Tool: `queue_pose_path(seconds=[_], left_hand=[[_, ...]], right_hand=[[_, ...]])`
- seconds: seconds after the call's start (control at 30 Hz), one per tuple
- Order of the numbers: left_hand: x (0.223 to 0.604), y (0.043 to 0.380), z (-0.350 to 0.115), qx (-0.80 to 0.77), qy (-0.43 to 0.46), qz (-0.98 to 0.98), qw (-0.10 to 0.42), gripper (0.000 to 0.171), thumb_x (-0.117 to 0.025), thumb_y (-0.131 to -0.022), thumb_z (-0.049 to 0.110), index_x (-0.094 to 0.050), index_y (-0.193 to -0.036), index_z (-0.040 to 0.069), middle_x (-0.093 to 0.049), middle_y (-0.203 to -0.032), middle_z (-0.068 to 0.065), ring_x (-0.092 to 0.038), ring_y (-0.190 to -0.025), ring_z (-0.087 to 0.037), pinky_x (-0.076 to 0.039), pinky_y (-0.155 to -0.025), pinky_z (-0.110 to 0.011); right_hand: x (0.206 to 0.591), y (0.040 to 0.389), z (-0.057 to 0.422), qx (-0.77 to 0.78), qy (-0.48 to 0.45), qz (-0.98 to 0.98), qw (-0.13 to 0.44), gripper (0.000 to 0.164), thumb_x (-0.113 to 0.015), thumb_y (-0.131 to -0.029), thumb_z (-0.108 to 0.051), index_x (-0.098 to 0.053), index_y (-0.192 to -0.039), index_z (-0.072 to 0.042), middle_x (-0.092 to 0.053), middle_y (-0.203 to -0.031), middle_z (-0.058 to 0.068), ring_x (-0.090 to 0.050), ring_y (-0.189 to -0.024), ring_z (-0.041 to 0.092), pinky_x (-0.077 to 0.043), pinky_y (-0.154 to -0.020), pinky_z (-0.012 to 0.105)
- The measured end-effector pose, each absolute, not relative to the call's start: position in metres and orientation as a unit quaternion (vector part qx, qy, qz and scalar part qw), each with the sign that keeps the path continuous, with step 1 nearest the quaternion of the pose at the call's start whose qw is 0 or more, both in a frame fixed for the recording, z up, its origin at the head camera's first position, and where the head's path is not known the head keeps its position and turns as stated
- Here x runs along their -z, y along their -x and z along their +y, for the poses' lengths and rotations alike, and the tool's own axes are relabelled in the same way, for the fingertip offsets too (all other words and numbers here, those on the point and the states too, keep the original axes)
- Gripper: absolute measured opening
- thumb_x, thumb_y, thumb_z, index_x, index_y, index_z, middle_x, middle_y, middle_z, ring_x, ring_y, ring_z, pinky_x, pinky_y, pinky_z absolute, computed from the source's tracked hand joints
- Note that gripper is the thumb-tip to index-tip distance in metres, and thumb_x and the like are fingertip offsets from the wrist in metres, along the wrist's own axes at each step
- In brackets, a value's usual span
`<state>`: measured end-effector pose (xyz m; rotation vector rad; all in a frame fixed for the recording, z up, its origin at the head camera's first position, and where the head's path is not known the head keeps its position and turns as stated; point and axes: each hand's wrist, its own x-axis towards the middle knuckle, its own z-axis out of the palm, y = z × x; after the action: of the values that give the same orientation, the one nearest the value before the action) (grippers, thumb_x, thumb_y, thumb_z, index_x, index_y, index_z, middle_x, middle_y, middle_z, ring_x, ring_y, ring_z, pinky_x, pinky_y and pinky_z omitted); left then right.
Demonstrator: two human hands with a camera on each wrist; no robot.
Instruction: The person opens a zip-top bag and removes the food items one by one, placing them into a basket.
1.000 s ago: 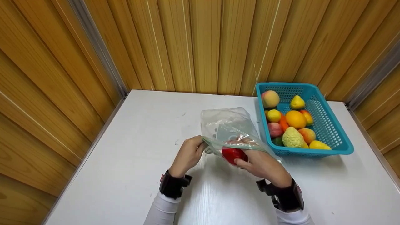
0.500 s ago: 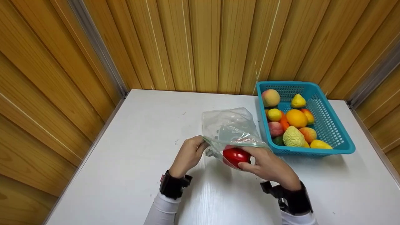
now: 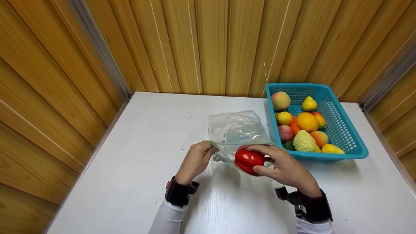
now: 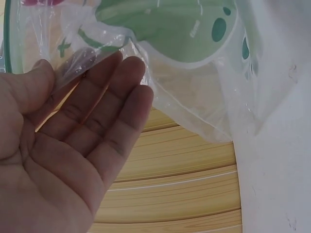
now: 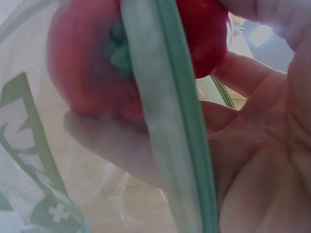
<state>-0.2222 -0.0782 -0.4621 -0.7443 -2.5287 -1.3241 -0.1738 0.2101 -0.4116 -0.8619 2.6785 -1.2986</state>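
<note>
A clear zip bag (image 3: 235, 123) with green print and a green zip edge lies on the white table. My left hand (image 3: 196, 162) pinches the left corner of its mouth; in the left wrist view, thumb and index finger hold the film (image 4: 92, 46) while the other fingers extend. With thumb and fingers, my right hand (image 3: 287, 167) grips a red bell pepper (image 3: 249, 160) at the bag's mouth. The bag's zip edge (image 5: 182, 97) crosses the pepper in the right wrist view, where part of it and a fingertip show through the plastic.
A teal basket (image 3: 352, 136) stands at the back right, close to the bag. It holds several fruits, among them an orange (image 3: 307, 122), a peach (image 3: 281, 100) and a yellow-green knobbly fruit (image 3: 304, 141). Wood-look panels (image 3: 211, 48) rise behind the table.
My right hand has moved a little right with the pepper, and more of the pepper shows at the bag's mouth. My left hand has stayed at the bag's corner.
</note>
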Motion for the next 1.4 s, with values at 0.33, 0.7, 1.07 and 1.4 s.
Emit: queue_pose_path(seconds=[0.33, 0.7, 1.07, 1.4], left_hand=[[0.461, 0.221, -0.078, 0.438, 0.252, -0.856, 0.107, 0.013, -0.065, -0.101, 0.009, -0.075, -0.094, 0.005, -0.071, -0.087, 0.000, -0.059, -0.078, -0.009, -0.052, -0.071, -0.027], [0.459, 0.222, -0.079, 0.436, 0.256, -0.857, 0.102, 0.022, -0.063, -0.103, 0.011, -0.067, -0.083, 0.002, -0.066, -0.080, -0.004, -0.051, -0.071, -0.008, -0.045, -0.064, -0.024], [0.460, 0.222, -0.079, 0.438, 0.263, -0.853, 0.103, 0.021, -0.062, -0.103, 0.013, -0.069, -0.086, 0.004, -0.067, -0.082, -0.003, -0.054, -0.074, -0.008, -0.048, -0.066, -0.025], [0.462, 0.223, -0.078, 0.438, 0.262, -0.854, 0.102, 0.019, -0.063, -0.103, 0.013, -0.070, -0.086, 0.005, -0.068, -0.083, -0.002, -0.054, -0.075, -0.007, -0.047, -0.067, -0.024]], right_hand=[[0.411, 0.174, 0.217, 0.491, 0.309, 0.814, 0.033, 0.043, -0.073, -0.096, -0.007, -0.062, -0.138, -0.009, -0.061, -0.138, 0.015, -0.062, -0.114, 0.032, -0.059, -0.084, 0.031], [0.407, 0.170, 0.228, 0.524, 0.312, 0.792, 0.028, 0.046, -0.072, -0.094, 0.000, -0.063, -0.138, -0.008, -0.058, -0.143, 0.018, -0.062, -0.118, 0.018, -0.059, -0.086, 0.030], [0.404, 0.167, 0.239, 0.537, 0.282, 0.795, 0.000, 0.048, -0.073, -0.091, 0.004, -0.065, -0.136, -0.010, -0.061, -0.142, 0.011, -0.062, -0.118, 0.017, -0.059, -0.086, 0.031], [0.399, 0.163, 0.252, 0.540, 0.237, 0.807, -0.036, 0.049, -0.074, -0.089, 0.008, -0.064, -0.136, -0.003, -0.063, -0.138, -0.003, -0.064, -0.113, 0.016, -0.060, -0.082, 0.030]])
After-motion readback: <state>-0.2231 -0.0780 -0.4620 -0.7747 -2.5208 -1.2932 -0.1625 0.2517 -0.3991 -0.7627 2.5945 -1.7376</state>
